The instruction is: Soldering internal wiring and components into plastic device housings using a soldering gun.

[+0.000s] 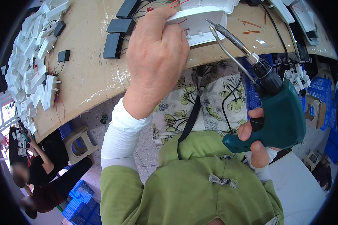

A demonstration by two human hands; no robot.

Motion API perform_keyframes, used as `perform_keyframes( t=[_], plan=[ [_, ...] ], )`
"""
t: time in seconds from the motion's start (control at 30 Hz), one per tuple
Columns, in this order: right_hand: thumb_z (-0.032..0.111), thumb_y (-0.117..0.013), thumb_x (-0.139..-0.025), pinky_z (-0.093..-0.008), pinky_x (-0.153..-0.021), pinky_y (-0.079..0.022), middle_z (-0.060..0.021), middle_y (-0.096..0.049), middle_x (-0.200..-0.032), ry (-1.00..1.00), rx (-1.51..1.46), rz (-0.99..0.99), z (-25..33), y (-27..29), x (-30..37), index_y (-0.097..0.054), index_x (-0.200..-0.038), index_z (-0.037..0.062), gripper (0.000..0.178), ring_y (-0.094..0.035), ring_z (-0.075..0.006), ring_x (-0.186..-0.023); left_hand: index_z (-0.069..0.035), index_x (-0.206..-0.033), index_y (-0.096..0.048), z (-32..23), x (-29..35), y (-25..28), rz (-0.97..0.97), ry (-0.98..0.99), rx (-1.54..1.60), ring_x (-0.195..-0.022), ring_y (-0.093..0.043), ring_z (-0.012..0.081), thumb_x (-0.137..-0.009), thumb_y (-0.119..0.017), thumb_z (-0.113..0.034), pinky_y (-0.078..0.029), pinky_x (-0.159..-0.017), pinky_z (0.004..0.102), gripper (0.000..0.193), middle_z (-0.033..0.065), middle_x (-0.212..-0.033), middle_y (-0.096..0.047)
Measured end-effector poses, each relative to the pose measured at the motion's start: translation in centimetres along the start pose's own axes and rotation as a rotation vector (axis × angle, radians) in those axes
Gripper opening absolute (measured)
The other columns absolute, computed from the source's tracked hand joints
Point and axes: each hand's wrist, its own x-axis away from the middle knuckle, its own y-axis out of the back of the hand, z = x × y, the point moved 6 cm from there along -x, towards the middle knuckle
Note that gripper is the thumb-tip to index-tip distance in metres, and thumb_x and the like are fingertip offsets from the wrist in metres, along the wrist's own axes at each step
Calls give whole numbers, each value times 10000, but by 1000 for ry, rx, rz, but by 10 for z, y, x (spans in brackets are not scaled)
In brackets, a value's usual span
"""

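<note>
My left hand reaches onto the table's near edge, its fingers closed on a white plastic casing with its hollow side showing. Short red wire ends and small posts are visible inside it. My right hand grips a green soldering gun, with fingers at its black trigger. The gun's metal tip and the thin bent solder-feed tube beside it point into the casing. Whether the tip touches anything is hard to make out. Several black boxes with dark wires lie just left of my left hand.
A large heap of white casings covers the table's left side, beside a small black box with wires. Copper-coloured sticks lie at the right. Blue crates and a stool stand on the floor. Other people sit at lower left.
</note>
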Motion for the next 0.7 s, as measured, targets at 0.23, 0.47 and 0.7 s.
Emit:
perform_keyframes(
  t=[0.23,0.47,0.7],
  plan=[
    [297,-725,-742,-277,-638,-495,-96,-591,-827,-18,19,78,-5,7,4,-412,-1198,-81,670,-574,-143,-702,-9,-763,-547,2,7,1,-9,-15,72,-813,-556,288,-659,-646,-31,-455,-708,361,145,136,-998,-552],
    [140,-711,-723,-297,-664,-503,-146,-522,-1185,26,-52,120,-1,22,0,-394,-1277,-3,655,-602,-171,-768,-11,-1148,-461,5,-3,16,123,-41,150,-1051,-516,333,-644,-735,-57,-442,-857,383,576,188,-1197,-493],
    [28,-641,-744,-304,-686,-504,-148,-517,-1188,17,-105,159,1,31,-2,-386,-1290,-2,604,-606,-173,-795,3,-1207,-450,-5,-20,-11,285,-166,121,-1099,-481,326,-625,-728,-94,-391,-904,400,652,156,-1234,-463]
  ],
)
